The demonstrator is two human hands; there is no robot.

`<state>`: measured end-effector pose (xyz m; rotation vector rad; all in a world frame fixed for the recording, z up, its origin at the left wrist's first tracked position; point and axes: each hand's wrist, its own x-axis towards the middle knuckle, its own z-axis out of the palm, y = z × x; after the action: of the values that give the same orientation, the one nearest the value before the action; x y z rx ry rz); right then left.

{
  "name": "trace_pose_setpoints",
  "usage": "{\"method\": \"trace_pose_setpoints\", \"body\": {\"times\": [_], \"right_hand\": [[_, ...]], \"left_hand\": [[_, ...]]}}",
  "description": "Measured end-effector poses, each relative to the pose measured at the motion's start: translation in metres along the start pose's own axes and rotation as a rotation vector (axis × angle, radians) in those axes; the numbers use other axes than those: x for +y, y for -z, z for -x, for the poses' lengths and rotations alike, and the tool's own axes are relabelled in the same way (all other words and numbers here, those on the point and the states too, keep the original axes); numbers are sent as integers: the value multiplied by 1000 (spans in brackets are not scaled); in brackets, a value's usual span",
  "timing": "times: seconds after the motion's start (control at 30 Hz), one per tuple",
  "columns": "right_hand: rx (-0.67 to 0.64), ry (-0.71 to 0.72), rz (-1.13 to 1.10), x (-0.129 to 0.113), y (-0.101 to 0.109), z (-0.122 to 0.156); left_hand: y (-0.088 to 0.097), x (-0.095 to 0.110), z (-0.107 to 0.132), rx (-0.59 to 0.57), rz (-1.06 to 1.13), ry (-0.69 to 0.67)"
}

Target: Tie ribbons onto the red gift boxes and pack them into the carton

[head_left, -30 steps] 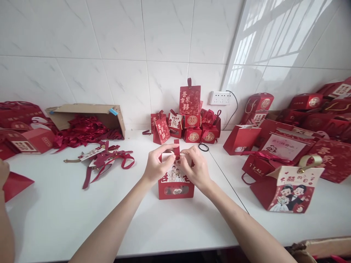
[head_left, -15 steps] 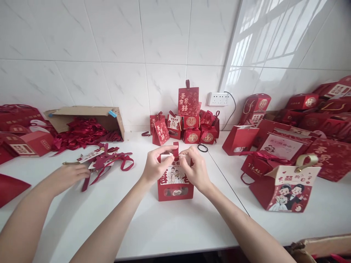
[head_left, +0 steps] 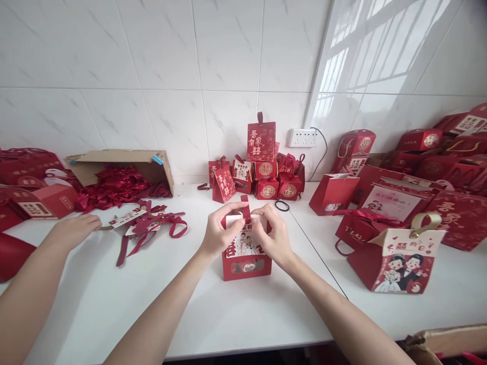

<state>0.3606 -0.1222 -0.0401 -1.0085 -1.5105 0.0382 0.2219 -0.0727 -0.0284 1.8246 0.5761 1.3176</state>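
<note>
A red gift box (head_left: 247, 268) with a cartoon couple on its white panel and a small window below stands upright on the white table. My left hand (head_left: 224, 228) pinches its top edge on the left, thumb in front and fingers behind. On the right side of the same edge, my right hand (head_left: 272, 230) grips likewise. Between the two hands a dark red ribbon loop (head_left: 244, 205) sticks up from the top. My fingers partly cover the printed characters there.
Another person's hand (head_left: 78, 230) rests at the left, near tangled ribbons and tags (head_left: 142, 223). Behind lies a cardboard box (head_left: 122, 156) of red ribbon. Stacked boxes (head_left: 262, 144) stand by the wall. A black ring (head_left: 282, 206) and a couple-print box (head_left: 403, 263) are to the right.
The gift box has shifted slightly right in view. My right fingers have moved from a thin white piece at the ribbon onto the top edge. The other person's hand has moved left, off the ribbons.
</note>
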Motion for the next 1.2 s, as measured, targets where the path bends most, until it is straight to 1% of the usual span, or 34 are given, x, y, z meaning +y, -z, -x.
{"method": "trace_pose_setpoints", "body": {"times": [0.33,0.53,0.67,0.77,0.87,1.03,1.2], "right_hand": [[-12,5,5,1,1,-2],[-29,10,20,1,3,-4],[-18,17,13,1,2,-4],[-4,6,10,0,1,-2],[6,-4,15,0,1,0],[6,13,10,0,0,0],[8,6,13,0,1,-1]], "left_hand": [[-2,2,-2,47,-36,37],[-3,6,-3,27,-27,40],[-2,6,-3,25,-31,15],[-1,5,-2,-10,-28,-16],[0,4,-1,-44,-19,-19],[-1,3,-2,7,-38,-15],[-3,5,-4,8,-30,5]]}}
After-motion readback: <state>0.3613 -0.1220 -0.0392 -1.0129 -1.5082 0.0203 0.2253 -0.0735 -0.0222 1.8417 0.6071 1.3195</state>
